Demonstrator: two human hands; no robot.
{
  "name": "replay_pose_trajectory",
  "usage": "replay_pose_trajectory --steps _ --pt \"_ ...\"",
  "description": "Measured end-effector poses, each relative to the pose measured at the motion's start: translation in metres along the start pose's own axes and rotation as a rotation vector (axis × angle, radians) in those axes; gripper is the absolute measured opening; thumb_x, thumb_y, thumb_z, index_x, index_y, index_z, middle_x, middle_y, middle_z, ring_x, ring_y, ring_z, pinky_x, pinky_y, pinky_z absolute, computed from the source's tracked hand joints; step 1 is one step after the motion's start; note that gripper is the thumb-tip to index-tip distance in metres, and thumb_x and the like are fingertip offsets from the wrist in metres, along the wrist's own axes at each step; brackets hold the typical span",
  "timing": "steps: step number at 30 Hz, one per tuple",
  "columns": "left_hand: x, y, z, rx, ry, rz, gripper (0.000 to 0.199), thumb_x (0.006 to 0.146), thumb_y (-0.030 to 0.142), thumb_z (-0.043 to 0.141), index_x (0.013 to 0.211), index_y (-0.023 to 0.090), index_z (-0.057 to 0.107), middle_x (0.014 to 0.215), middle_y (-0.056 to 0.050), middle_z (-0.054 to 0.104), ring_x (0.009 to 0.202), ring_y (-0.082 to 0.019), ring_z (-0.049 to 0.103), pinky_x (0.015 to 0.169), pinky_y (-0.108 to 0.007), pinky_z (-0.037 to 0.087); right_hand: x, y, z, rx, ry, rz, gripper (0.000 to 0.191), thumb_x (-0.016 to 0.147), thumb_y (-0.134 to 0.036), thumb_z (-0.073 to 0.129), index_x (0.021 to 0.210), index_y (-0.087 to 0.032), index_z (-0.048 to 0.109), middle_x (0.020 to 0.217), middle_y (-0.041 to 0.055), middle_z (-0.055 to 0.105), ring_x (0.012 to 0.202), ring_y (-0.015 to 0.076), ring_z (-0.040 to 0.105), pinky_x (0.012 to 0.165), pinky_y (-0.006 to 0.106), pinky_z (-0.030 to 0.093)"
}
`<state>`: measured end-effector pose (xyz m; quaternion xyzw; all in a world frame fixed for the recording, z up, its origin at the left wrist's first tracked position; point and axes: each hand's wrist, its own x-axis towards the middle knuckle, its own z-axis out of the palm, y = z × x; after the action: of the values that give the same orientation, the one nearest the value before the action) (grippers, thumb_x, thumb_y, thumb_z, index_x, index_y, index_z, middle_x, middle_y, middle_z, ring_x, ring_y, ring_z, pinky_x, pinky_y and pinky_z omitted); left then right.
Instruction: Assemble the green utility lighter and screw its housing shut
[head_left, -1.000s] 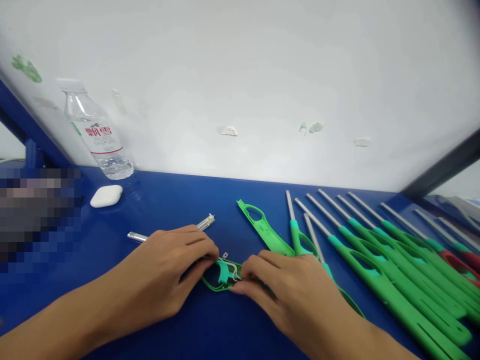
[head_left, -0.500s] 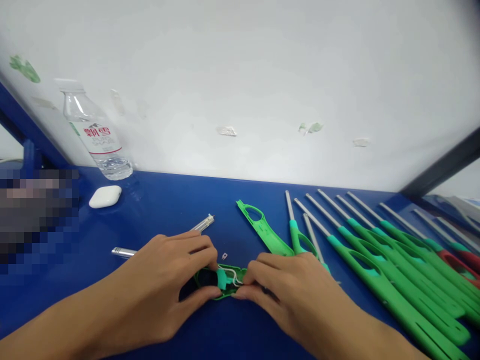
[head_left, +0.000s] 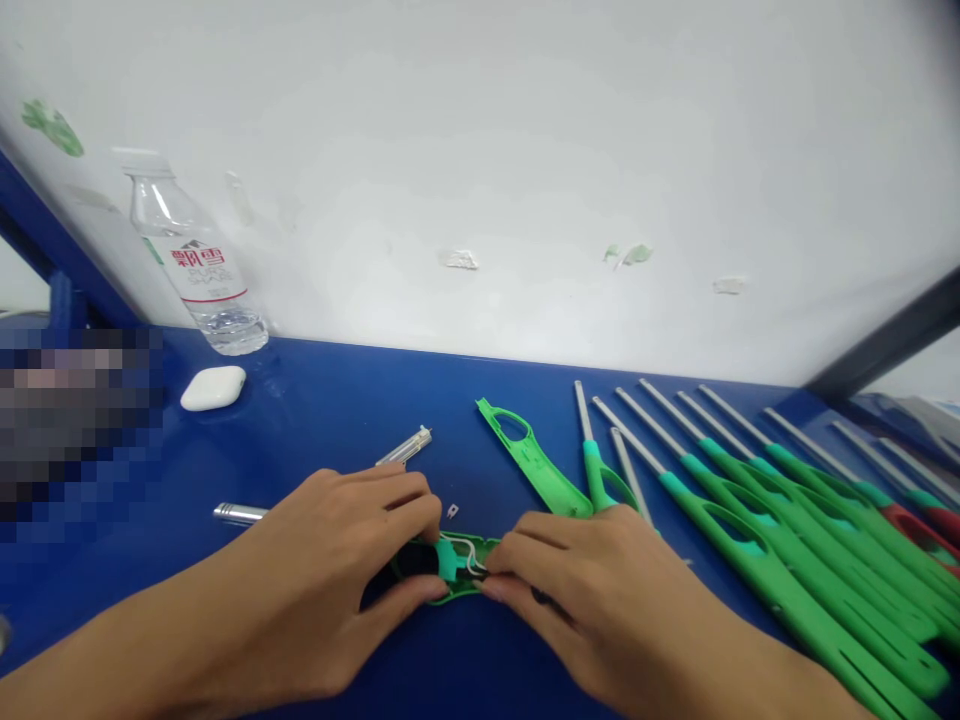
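A green casing half (head_left: 459, 597) lies open at the lower centre, with a teal piece (head_left: 448, 562) and white wires inside it. My left hand (head_left: 360, 570) grips its left part, thumb and fingers around the teal piece. On the casing's right part, my right hand (head_left: 570, 575) pinches near the wire ends; its fingertips hide what lies between them. Just above the casing sits a tiny metal part (head_left: 452, 511). Another green casing half (head_left: 532, 460) lies behind my right hand. A slim metal part (head_left: 405, 446) and a silver tube (head_left: 238, 513) are beyond my left hand.
Several green lighters (head_left: 795, 560) with metal stems fan out on the right, with red ones (head_left: 911, 528) at the far edge. A water bottle (head_left: 202, 270) and a white case (head_left: 213, 388) stand at the back left of the blue table (head_left: 322, 385), before a white wall.
The view has shifted slightly. Both hands keep their hold on the casing, and the fingers of my right hand have moved a little at the wires.
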<state>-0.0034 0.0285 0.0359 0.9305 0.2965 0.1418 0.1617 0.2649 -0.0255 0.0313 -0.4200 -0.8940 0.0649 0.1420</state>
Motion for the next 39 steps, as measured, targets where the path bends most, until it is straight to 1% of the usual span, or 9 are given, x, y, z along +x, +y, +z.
replay_pose_trajectory --steps 6,9,13,18,25,29,34,39 --pt "-0.0016 0.0008 -0.0003 -0.01 -0.028 -0.001 0.006 0.109 0.025 0.067 0.103 0.028 0.066 0.101 0.001 0.074 0.09 -0.022 0.071 0.07 -0.035 0.045 -0.0014 -0.0004 0.0002 -0.022 0.003 -0.027 0.018 0.116 -0.023 0.064 0.103 -0.024 0.076 0.088 -0.0014 0.081 0.068 0.0152 0.074 0.057 0.031 0.04" --pt "-0.0019 0.0019 -0.001 -0.006 -0.032 -0.004 0.006 0.108 0.024 0.067 0.103 0.028 0.066 0.102 0.001 0.074 0.091 -0.022 0.071 0.07 -0.035 0.045 -0.0015 -0.0006 0.0001 -0.035 -0.005 -0.051 0.017 0.116 -0.021 0.063 0.105 -0.024 0.075 0.09 -0.002 0.081 0.071 0.0154 0.075 0.055 0.034 0.036" --pt "-0.0013 0.0028 -0.0008 0.016 -0.028 -0.013 0.006 0.106 0.026 0.069 0.102 0.027 0.065 0.101 0.001 0.074 0.093 -0.023 0.072 0.072 -0.036 0.046 -0.0012 -0.0015 -0.001 -0.055 -0.014 -0.069 0.012 0.112 -0.017 0.069 0.105 -0.024 0.075 0.091 -0.0031 0.079 0.073 0.0168 0.076 0.054 0.039 0.031" --pt "-0.0004 0.0055 -0.0011 0.014 -0.033 -0.029 0.008 0.106 0.025 0.068 0.098 0.026 0.064 0.1 0.001 0.074 0.094 -0.023 0.072 0.072 -0.037 0.046 -0.002 -0.0012 -0.003 -0.079 -0.004 -0.091 0.01 0.107 -0.014 0.075 0.104 -0.024 0.074 0.088 -0.0048 0.077 0.068 0.0163 0.074 0.052 0.039 0.026" --pt "-0.0005 0.0058 -0.0018 0.03 -0.041 -0.036 0.008 0.106 0.025 0.063 0.098 0.026 0.063 0.099 0.001 0.074 0.094 -0.024 0.071 0.073 -0.038 0.047 -0.0026 0.0001 -0.0054 -0.088 0.034 -0.122 0.01 0.107 -0.013 0.073 0.106 -0.023 0.074 0.086 -0.0055 0.078 0.063 0.0166 0.073 0.051 0.04 0.026" --pt "0.0 0.0063 -0.0019 0.036 -0.041 -0.027 0.008 0.106 0.025 0.062 0.098 0.026 0.062 0.099 0.001 0.073 0.093 -0.024 0.071 0.072 -0.038 0.047 -0.0027 -0.0001 -0.005 -0.094 0.027 -0.127 0.011 0.107 -0.013 0.073 0.104 -0.023 0.073 0.083 -0.0059 0.076 0.061 0.0166 0.071 0.051 0.04 0.027" --pt "0.0001 0.0071 -0.0021 0.035 -0.039 -0.033 0.007 0.106 0.026 0.062 0.099 0.026 0.064 0.101 0.0 0.074 0.094 -0.023 0.071 0.074 -0.038 0.048 -0.0033 0.0008 -0.0041 -0.115 0.032 -0.147 0.01 0.107 -0.014 0.074 0.104 -0.023 0.072 0.084 -0.0064 0.074 0.059 0.016 0.068 0.049 0.04 0.028" --pt "0.0009 0.0067 -0.0021 0.032 -0.034 -0.032 0.01 0.107 0.027 0.059 0.098 0.027 0.064 0.1 0.0 0.074 0.092 -0.024 0.071 0.075 -0.038 0.049 -0.0031 0.0011 -0.0027 -0.123 0.032 -0.149 0.01 0.107 -0.013 0.074 0.104 -0.023 0.072 0.085 -0.006 0.075 0.06 0.0159 0.068 0.049 0.04 0.028"
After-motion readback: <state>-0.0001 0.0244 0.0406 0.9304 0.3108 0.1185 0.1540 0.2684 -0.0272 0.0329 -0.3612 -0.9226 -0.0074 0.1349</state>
